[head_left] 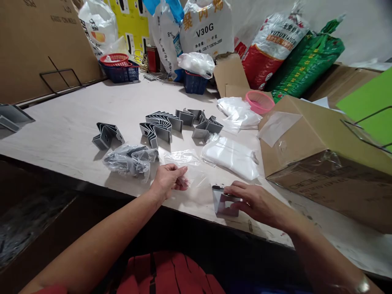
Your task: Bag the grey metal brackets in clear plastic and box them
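Note:
Pinched in the fingers of my left hand is a clear plastic bag, spread out toward the right over the table. My right hand grips the upper edge of a bent grey metal bracket near the table's front edge. Left of the bag lies a bundle of brackets wrapped in clear plastic. Behind it stands a loose folded bracket. A nested row of grey brackets stands farther back, with more loose brackets to its right. A stack of flat clear bags lies behind my right hand.
A cardboard box stands on the right side of the table. Crumpled white plastic and a pink basket sit behind the bags. Blue baskets and large printed sacks line the back. More metal pieces lie far left.

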`<state>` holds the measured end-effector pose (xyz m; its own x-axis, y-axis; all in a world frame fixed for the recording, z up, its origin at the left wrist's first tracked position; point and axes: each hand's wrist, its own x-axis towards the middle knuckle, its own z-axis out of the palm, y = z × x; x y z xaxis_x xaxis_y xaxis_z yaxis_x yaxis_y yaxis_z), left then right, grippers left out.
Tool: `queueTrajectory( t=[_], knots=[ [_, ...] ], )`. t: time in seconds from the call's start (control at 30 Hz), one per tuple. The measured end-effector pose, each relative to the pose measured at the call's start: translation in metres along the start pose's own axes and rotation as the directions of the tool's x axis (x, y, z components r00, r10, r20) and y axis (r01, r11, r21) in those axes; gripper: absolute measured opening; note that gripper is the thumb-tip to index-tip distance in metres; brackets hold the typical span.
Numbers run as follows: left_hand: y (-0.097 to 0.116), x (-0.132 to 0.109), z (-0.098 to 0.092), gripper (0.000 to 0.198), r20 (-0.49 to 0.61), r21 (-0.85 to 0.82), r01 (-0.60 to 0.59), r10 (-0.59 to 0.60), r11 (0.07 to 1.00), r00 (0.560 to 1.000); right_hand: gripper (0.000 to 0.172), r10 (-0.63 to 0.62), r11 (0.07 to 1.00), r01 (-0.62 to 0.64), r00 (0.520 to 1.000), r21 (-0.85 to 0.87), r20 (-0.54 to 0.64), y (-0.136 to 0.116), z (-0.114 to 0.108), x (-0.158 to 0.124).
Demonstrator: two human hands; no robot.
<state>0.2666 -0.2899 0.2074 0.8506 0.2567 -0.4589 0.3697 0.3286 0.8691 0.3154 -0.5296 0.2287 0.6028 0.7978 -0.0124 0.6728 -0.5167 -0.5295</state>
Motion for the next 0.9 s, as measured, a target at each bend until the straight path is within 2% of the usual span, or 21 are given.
queueTrajectory(
  t=[0.1,0.17,0.23,0.37,0.5,0.67,0.9],
  knots=[
    [0.001,-0.001,-0.003,0.030,0.052,0.023,-0.018,0.017,1.000,0.999,0.018,-0.016,0.999,0.021,0.982,0.025,-0.187,-0.002,0.009,-0.012],
    [0.002,-0.003,-0.004,0.030,0.078,0.021,-0.026,0.024,0.999,0.997,0.018,-0.065,0.990,0.101,0.946,0.097,-0.317,-0.008,0.008,-0.016],
    [0.002,-0.005,-0.004,0.031,0.096,0.014,-0.020,0.019,1.000,0.995,0.020,-0.126,0.965,0.202,0.915,0.165,-0.383,-0.021,0.005,-0.015],
    [0.002,-0.012,-0.003,0.032,0.131,0.006,-0.006,0.005,1.000,0.991,0.022,-0.225,0.904,0.324,0.916,0.281,-0.332,-0.047,0.007,0.000],
    [-0.001,-0.021,-0.007,0.031,0.166,0.020,-0.009,0.006,1.000,0.986,0.021,-0.253,0.868,0.364,0.910,0.339,-0.329,-0.047,0.016,0.016],
    [-0.005,-0.032,-0.014,0.033,0.268,0.058,-0.002,-0.014,0.998,0.963,0.017,-0.181,0.897,0.311,0.907,0.314,-0.380,-0.038,0.021,0.016],
    [-0.012,-0.050,-0.008,0.034,0.389,0.084,0.075,-0.102,0.994,0.916,0.018,-0.161,0.935,0.294,0.851,0.199,-0.499,-0.048,0.029,0.012]
  ],
)
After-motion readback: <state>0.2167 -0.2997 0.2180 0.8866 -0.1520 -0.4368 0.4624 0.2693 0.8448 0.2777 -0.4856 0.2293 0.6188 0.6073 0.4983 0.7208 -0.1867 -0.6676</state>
